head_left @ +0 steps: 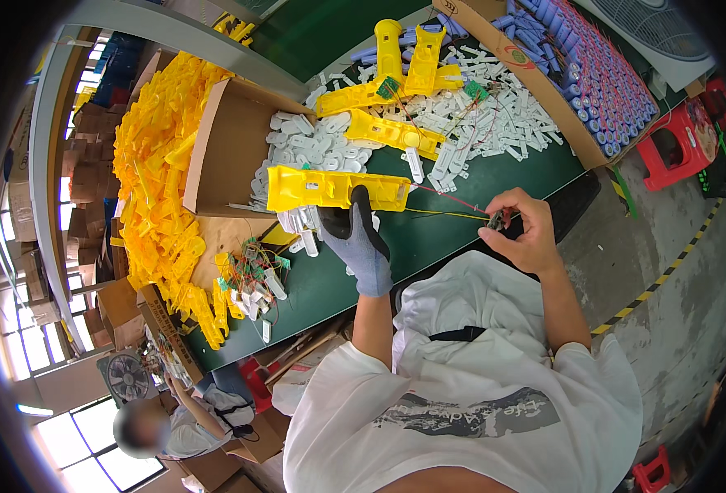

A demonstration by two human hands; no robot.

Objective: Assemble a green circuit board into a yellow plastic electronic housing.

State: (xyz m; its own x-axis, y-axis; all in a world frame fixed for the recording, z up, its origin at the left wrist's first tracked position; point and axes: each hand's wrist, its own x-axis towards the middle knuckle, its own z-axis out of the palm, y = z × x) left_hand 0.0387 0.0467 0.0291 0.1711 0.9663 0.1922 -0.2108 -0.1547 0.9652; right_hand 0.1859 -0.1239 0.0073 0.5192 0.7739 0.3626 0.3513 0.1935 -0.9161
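Yellow trough-shaped moulded-plastic housing [334,187], one, held above the near part of the green flat worktop [412,246], its long axis running roughly from 9 to 3 o'clock, open side up.

Holding: left hand [356,246] in a blue-grey knit glove with dark coating, at the housing's 5 o'clock. Thumb lies over the near wall; the other fingers are hidden beneath, apparently gripping from below.

Attached: thin red wire [453,197] and thin yellow wire [445,217], both running from the housing's 3 o'clock end toward a small dark component [496,222], pinched between thumb and forefinger of the bare right hand [531,234], between 3 and 4 o'clock.

Handling, judged: housing light, fairly stiff, smooth enough to slide in bare fingers; the coated glove should help. Thin walls may flex if squeezed hard. Best hold: mid-length, across both long walls, clear of the wire end. Wires limp and delicate, their joints likely the weakest point; the component is best taken by its edges, leads slack.

Surroundings, from the housing: heaped yellow plastic housings [162,164] at 9 to 10 o'clock; wired green circuit boards [260,267] between 7 and 8; scattered white plastic tabs [503,123] at 2.
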